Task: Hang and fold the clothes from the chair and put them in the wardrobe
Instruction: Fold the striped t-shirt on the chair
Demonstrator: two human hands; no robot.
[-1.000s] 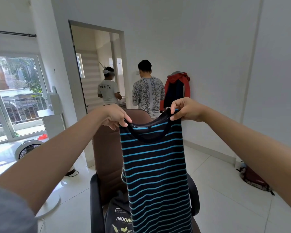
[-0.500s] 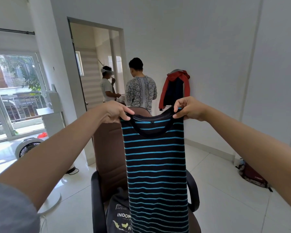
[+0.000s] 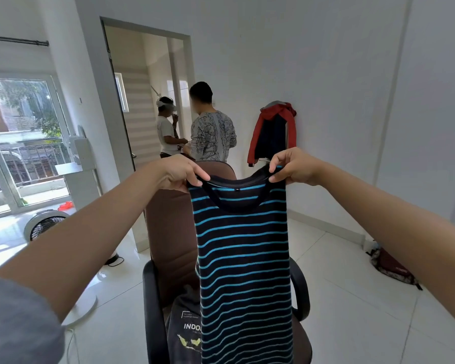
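A dark navy shirt with thin blue stripes (image 3: 243, 256) hangs full length in front of me, folded narrow. My left hand (image 3: 180, 174) pinches its left shoulder and my right hand (image 3: 292, 165) pinches its right shoulder, both at collar height. Behind it stands a brown office chair (image 3: 171, 227) with black armrests. On the seat lies a dark grey T-shirt with white lettering and a yellow map print (image 3: 185, 329), partly hidden by the striped shirt. No wardrobe is in view.
Two people (image 3: 212, 135) stand in the doorway behind the chair. A red and navy jacket (image 3: 272, 132) hangs on the far wall. A round fan (image 3: 44, 225) sits on the floor at left, a dark red bag (image 3: 392, 266) at right.
Both hands have moved a little apart, spreading the collar, and the shirt hangs straighter. The two people in the doorway have shifted left.
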